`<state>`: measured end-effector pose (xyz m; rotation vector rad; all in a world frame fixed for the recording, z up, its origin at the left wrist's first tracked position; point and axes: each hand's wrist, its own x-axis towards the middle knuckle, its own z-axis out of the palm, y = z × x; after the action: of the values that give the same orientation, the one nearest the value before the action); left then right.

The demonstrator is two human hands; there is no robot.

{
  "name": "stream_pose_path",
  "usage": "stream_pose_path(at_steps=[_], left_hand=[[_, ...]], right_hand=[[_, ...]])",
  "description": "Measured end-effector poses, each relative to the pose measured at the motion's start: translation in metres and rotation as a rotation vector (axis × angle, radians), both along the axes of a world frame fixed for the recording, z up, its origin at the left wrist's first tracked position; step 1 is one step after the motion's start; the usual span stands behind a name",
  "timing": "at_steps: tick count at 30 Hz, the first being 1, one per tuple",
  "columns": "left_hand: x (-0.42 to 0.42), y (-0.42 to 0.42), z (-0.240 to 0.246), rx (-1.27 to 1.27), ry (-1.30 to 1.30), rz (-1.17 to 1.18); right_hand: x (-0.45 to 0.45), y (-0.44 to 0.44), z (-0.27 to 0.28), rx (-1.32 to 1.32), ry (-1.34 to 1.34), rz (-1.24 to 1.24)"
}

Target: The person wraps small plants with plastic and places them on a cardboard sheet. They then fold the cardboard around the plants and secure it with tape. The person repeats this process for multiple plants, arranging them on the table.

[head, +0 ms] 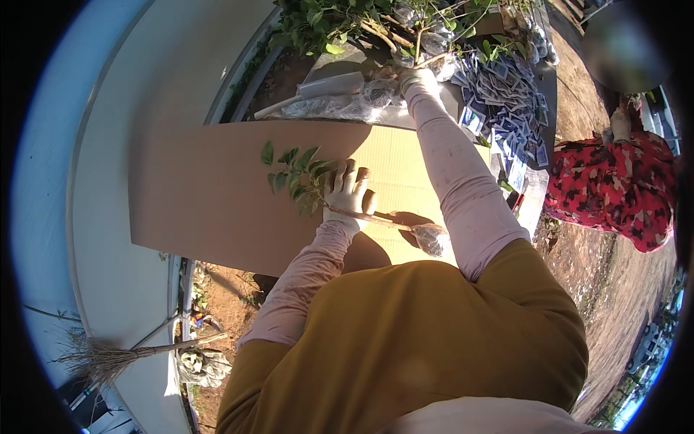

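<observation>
My left hand (pixel 347 198), in a white glove with dark fingertips, rests spread on a sheet of corrugated cardboard (pixel 217 184). A leafy sapling (pixel 393 221) lies across the back of that hand or its wrist, leaves to the left, its root ball wrapped in clear plastic (pixel 432 238) to the right. My right hand (pixel 416 80), gloved too, reaches to the far side, at the stems and plastic-wrapped bases of more leafy saplings (pixel 347 24). Its fingers are mostly hidden, so whether it grips one cannot be told.
Beyond the cardboard lie a roll of clear plastic film (pixel 331 85) and crumpled film (pixel 331 108). A heap of small printed packets or labels (pixel 504 103) covers the table's right part. A person in red patterned clothing (pixel 612 184) is at the right. A twig broom (pixel 135 355) is at lower left.
</observation>
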<state>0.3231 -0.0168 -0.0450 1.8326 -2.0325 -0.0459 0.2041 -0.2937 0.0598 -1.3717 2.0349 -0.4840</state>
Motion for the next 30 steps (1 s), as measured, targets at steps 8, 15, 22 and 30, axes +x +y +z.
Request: stream_pose_path(at_steps=[8, 15, 22, 30], left_hand=[[-0.006, -0.01, 0.008, -0.024, -0.032, -0.078], [-0.001, -0.004, 0.002, 0.012, -0.058, -0.051], [-0.004, -0.007, 0.011, 0.027, -0.056, -0.086], [-0.006, -0.008, 0.007, 0.036, -0.134, -0.079]], right_hand=[[-0.032, -0.005, -0.008, -0.032, -0.091, -0.076], [-0.02, 0.023, -0.006, -0.192, -0.267, -0.096], [-0.004, 0.012, -0.033, -0.449, -0.23, 0.183], [0.01, -0.065, -0.041, -0.143, -0.029, 0.577]])
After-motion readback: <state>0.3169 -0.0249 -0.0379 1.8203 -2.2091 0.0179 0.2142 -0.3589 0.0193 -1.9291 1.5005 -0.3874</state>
